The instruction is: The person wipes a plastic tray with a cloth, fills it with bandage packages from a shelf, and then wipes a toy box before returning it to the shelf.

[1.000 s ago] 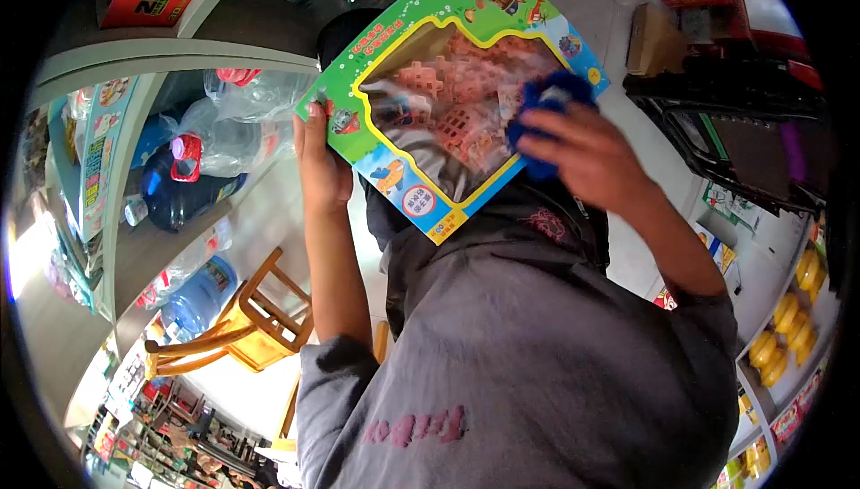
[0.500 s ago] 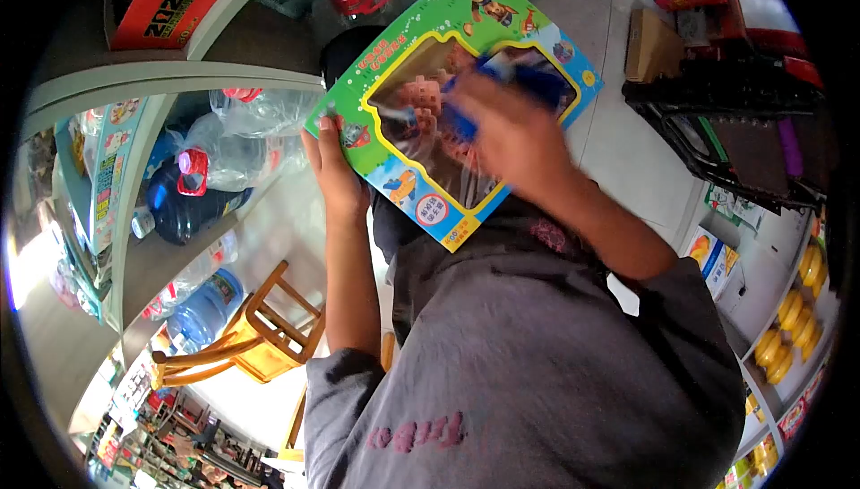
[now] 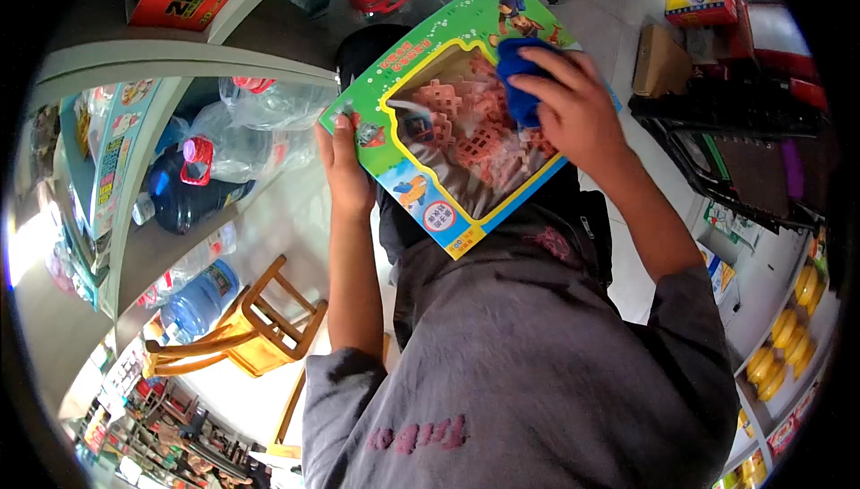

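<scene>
Head view: at upper centre, the windowed cardboard toy box [image 3: 403,68] lies between your hands, pink latticed pieces [image 3: 475,140] inside. Your left hand [image 3: 348,175] pinches its left corner, thumb on top; your right hand [image 3: 573,113], fingers bent, grips a blue cloth [image 3: 518,77] against the window's right side.

Pretty sure this is a shop, general-store type. Going by the chair [image 3: 253,344] in the head view: up and left of it there's a shelf [image 3: 206,57] with big bottles [image 3: 235,135] under it, plus cartoon boxes [image 3: 112,162] further left, and a blue jug [image 3: 202,296] is just beside it. Way over to the chair's right, a white rack [image 3: 754,303] has rows of matching yellow packs [image 3: 788,341]. Below left of the chair it's crammed with colourful goods [image 3: 161,426], too small to make out.
</scene>
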A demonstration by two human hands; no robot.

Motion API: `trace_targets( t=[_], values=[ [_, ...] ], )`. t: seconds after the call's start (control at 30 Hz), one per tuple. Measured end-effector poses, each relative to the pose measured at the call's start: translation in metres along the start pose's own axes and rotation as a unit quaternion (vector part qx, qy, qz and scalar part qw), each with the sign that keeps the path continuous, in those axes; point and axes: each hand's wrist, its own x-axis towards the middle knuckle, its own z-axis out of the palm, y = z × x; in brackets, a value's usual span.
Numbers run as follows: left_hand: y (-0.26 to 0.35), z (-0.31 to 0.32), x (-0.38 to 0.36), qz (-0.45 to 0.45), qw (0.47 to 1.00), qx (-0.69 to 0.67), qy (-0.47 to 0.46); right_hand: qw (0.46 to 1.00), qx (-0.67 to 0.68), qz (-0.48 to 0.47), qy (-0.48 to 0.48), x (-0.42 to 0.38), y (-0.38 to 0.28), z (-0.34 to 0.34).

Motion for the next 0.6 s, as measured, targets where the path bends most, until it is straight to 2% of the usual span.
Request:
trace_targets(
  t=[0.1,0.13,0.17,0.23,0.37,0.47,0.5,0.53,0.57,0.6],
  values=[
    [0.003,0.003,-0.002,0.000,1.000,0.006,0.002,0.998,-0.016,0.060,-0.011,-0.007,0.008,-0.010],
    [0.004,0.004,-0.002,-0.003,1.000,0.006,0.006,0.995,-0.027,0.093,0.012,-0.007,0.012,-0.009],
    [-0.006,-0.014,0.003,-0.006,0.999,0.018,-0.033,0.991,-0.038,0.125,0.035,-0.006,0.017,-0.006],
    [-0.006,-0.013,0.003,-0.012,0.999,0.037,-0.009,0.980,-0.079,0.163,0.079,0.006,0.026,0.003],
    [-0.001,-0.012,0.005,-0.038,0.998,0.046,0.000,0.987,0.052,0.132,0.069,0.044,0.009,0.029],
    [0.003,-0.008,0.002,-0.036,0.999,0.032,0.000,0.992,0.106,0.074,0.004,0.062,-0.036,0.056],
    [0.005,-0.005,0.001,-0.030,0.999,0.027,0.000,0.981,0.182,0.067,-0.029,0.065,-0.059,0.051],
    [0.006,0.000,0.001,-0.025,0.999,0.022,-0.001,0.974,0.227,0.010,-0.026,0.063,-0.071,0.057],
    [-0.002,-0.008,0.003,-0.028,0.999,0.010,0.011,0.960,0.262,0.026,-0.091,0.056,-0.087,0.055],
    [0.006,0.000,-0.004,-0.031,0.999,0.006,0.018,0.949,0.290,-0.066,-0.101,0.052,-0.093,0.048]
  ],
)
